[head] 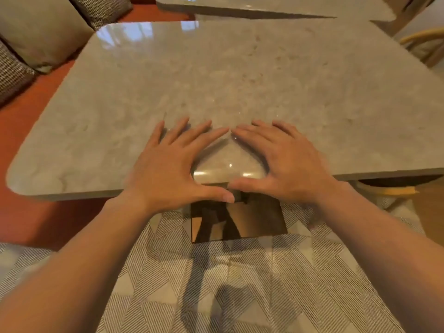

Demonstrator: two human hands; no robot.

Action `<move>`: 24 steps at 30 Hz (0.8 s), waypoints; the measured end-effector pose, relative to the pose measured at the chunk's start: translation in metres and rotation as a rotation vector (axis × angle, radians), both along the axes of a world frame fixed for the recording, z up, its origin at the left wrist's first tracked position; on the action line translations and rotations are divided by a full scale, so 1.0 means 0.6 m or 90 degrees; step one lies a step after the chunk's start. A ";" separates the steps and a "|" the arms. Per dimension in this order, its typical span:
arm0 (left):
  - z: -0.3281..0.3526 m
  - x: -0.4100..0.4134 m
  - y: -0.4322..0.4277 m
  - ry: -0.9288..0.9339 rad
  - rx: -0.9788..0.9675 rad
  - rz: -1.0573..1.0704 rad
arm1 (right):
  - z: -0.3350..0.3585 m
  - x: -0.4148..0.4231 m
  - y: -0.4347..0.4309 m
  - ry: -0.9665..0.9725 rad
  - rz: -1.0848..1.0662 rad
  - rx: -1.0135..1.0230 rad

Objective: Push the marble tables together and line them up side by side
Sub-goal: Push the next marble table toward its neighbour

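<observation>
While the left hand [168, 164] and right hand [283, 162] lie flat with fingers spread, thumbs nearly touching, they press on the near pale grey marble table [240, 80] to push it. At 12 o'clock, the second pale marble table [276, 6] sits close, a thin wedge gap between them.

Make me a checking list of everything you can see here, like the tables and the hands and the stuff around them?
Surface: near marble table, glossy, nothing lying on it.
Job's things: near marble table and far marble table; a dark wedge-shaped gap shows between their edges, closing toward the right, so they are not lined up.
Clutter: nothing seen.
Hands: left hand and right hand lie flat and open on the near table's front edge, fingertips nearly meeting.
Cables: nothing seen.
Surroundings: red bench seat with cushions on the left, a chair on the right, patterned floor, shiny table base below.
</observation>
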State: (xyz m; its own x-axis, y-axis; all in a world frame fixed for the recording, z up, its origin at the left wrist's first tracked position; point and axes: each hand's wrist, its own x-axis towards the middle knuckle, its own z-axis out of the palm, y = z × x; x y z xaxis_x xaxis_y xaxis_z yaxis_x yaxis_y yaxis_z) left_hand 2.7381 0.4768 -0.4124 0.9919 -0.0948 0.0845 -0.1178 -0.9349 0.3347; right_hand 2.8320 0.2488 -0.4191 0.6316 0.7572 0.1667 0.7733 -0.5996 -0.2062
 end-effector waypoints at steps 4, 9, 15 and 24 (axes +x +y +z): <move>-0.020 0.014 0.003 -0.036 0.152 0.020 | -0.004 0.005 0.010 -0.061 -0.018 -0.084; -0.032 0.025 0.007 -0.083 0.171 0.017 | -0.010 0.009 0.014 -0.102 -0.034 -0.143; -0.030 0.036 0.033 -0.082 0.184 -0.005 | 0.002 0.013 0.036 -0.054 -0.038 -0.177; -0.020 0.089 0.134 -0.062 0.163 -0.035 | -0.003 0.046 0.129 -0.013 -0.062 -0.133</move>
